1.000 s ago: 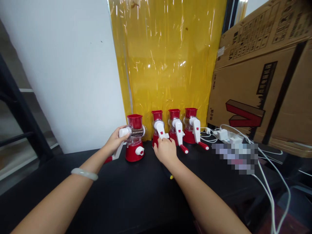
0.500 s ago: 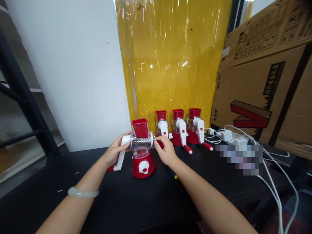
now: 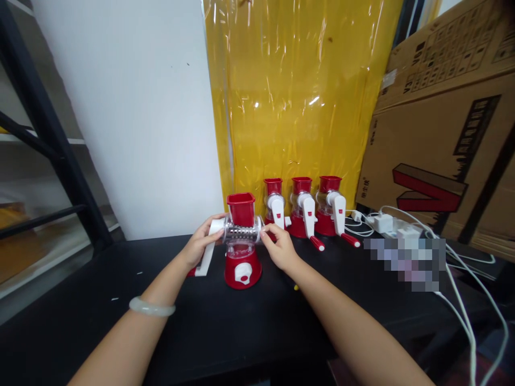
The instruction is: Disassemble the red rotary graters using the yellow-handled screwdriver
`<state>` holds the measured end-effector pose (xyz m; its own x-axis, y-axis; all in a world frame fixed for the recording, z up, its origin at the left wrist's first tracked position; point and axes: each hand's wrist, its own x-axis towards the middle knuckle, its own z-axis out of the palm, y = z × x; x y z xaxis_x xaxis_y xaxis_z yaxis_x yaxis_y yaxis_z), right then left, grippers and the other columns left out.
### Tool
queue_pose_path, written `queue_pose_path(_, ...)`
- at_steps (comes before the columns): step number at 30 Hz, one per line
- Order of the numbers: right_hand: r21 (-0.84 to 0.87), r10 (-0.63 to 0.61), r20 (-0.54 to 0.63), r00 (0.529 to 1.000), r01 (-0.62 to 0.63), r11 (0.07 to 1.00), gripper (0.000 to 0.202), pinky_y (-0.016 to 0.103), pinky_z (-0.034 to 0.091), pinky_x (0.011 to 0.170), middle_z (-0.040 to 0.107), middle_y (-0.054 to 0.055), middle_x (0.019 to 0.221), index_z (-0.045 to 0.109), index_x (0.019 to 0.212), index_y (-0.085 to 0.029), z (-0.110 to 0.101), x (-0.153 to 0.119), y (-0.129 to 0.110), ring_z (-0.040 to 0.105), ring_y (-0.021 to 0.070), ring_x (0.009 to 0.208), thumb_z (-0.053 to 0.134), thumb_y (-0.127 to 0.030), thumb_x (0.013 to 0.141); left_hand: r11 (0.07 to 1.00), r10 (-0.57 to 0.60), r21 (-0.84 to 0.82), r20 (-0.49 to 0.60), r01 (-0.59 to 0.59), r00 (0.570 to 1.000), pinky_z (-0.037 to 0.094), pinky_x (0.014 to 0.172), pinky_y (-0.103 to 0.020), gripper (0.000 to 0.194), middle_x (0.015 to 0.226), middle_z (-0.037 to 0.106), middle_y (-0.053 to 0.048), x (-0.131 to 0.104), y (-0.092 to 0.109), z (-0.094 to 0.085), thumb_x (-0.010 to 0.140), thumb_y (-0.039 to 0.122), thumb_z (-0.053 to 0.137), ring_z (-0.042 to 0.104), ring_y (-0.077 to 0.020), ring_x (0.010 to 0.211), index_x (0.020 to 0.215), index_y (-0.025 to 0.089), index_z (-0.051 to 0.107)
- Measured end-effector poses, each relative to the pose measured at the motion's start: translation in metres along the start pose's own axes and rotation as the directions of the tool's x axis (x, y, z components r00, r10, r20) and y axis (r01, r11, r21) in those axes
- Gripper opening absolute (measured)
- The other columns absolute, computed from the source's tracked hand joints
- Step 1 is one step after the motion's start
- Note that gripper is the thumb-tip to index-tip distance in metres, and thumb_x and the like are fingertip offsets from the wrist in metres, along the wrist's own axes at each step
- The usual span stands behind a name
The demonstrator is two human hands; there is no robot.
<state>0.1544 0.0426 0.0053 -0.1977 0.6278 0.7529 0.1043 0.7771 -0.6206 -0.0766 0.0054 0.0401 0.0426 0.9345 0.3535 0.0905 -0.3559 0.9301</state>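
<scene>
A red and clear rotary grater point(image 3: 243, 268) stands upright on the black table point(image 3: 209, 327), a metal drum lying across its middle. My left hand point(image 3: 200, 242) is closed round the white crank point(image 3: 210, 249) at the grater's left side. At the drum's right end, my right hand point(image 3: 280, 247) has its thumb and forefinger pressed to the clear rim; its other fingers are partly hidden. Further back on the right stand three similar graters, the left one point(image 3: 273, 186), the middle one point(image 3: 301, 186) and the right one point(image 3: 330, 184).
A large cardboard box point(image 3: 426, 134) stands at the right. White cables and plugs point(image 3: 383, 222) lie before it, beside a blurred patch. A yellow plastic curtain point(image 3: 298, 107) and a white panel point(image 3: 137, 118) rise behind the table. Black-framed shelving is at the left.
The whole view has shifted, so the grater and both hands appear slightly further right. Both hands keep the same places on the grater.
</scene>
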Motion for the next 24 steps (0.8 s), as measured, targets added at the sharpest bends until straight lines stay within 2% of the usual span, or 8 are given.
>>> queue_pose_path(5,-0.018,0.032,-0.004,0.999,-0.032,0.999,0.021,0.028,0.045,0.074,0.059,0.001,0.076,0.056,0.076,-0.02,0.0007,-0.0012,0.0005,0.056,0.0156,0.074,0.05,-0.037,0.087,0.99,0.047,0.132,-0.06,-0.038,0.997,0.054,0.078,-0.035,0.062,0.115,0.066,-0.01,-0.0031,-0.0038,0.0021,0.075,0.054,0.067,0.064,-0.0273,0.1,0.124,0.019,0.055)
queue_pose_path(9,-0.003,0.038,-0.003,0.999,-0.038,0.999,0.022,0.028,0.045,0.072,0.06,0.001,0.075,0.056,0.075,-0.02,0.0014,-0.002,0.0009,0.056,0.0158,0.073,0.05,-0.038,0.086,0.947,0.205,0.279,-0.136,-0.161,0.969,0.052,0.082,-0.035,0.051,0.107,0.068,-0.009,-0.0036,-0.0055,0.0023,0.076,0.053,0.066,0.064,-0.0248,0.098,0.111,0.017,0.059)
queue_pose_path(12,0.019,0.029,-0.003,1.0,-0.029,0.999,0.022,0.028,0.045,0.072,0.059,0.001,0.073,0.055,0.073,-0.02,0.0014,-0.0027,-0.0002,0.055,0.0156,0.072,0.05,-0.037,0.086,0.907,0.295,0.352,-0.146,-0.229,0.944,0.05,0.088,-0.034,0.041,0.106,0.068,-0.008,-0.0036,-0.0078,0.0014,0.08,0.049,0.063,0.064,-0.023,0.098,0.107,0.017,0.06)
queue_pose_path(24,0.015,0.016,0.017,1.0,-0.016,1.0,0.022,0.028,0.045,0.073,0.06,0.001,0.075,0.056,0.076,-0.02,0.0003,-0.0037,-0.0036,0.056,0.0157,0.074,0.051,-0.038,0.087,0.866,0.337,0.436,-0.147,-0.245,0.93,0.051,0.078,-0.032,0.042,0.103,0.066,-0.008,-0.0086,-0.0081,0.0074,0.086,0.049,0.053,0.064,-0.0216,0.09,0.113,0.017,0.055)
